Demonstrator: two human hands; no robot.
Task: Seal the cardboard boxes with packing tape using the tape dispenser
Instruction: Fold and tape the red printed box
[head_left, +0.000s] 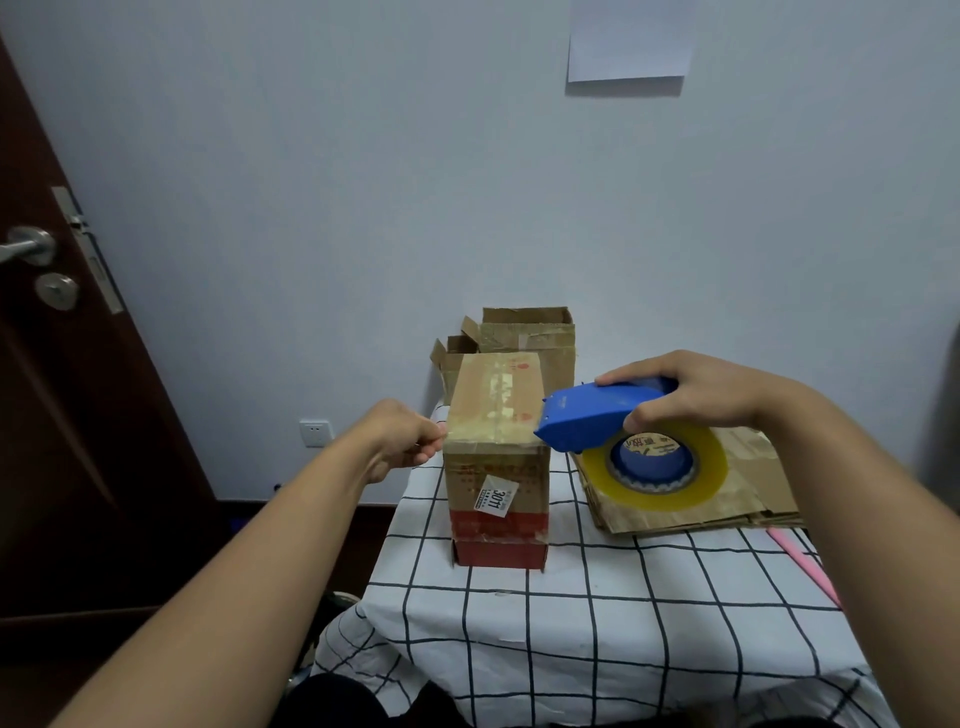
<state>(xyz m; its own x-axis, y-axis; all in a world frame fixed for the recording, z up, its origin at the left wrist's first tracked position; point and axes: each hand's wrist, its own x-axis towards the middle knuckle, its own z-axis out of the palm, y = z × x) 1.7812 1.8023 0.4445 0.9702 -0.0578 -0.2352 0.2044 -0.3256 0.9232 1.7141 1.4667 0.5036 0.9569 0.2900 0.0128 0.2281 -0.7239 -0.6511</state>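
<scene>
The far sides of the closed cardboard box are out of view, and the two open boxes behind it are half blocked by it, so what they hold can't be made out. The right palm covers the rear of the blue tape dispenser, and the stack of flattened cardboard runs under the tape roll, its near edge showing on the checked tablecloth. The right hand wraps the dispenser from above, fingers curled over the top and thumb on the near side, with the nose touching the box's upper right edge. The left hand sits at the box's upper left edge, thumb and fingertips pinched together at what looks like the end of the tape strip lying across the top; the strip is clear and glossy, so whether the fingers really have it is hard to say. The box stands upright on the table's left side, near the back. A white sticker on its front reads "3011"; the red print above it and the writing on the roll's core label are too small to read. A pink stick is cut short by the right forearm.
</scene>
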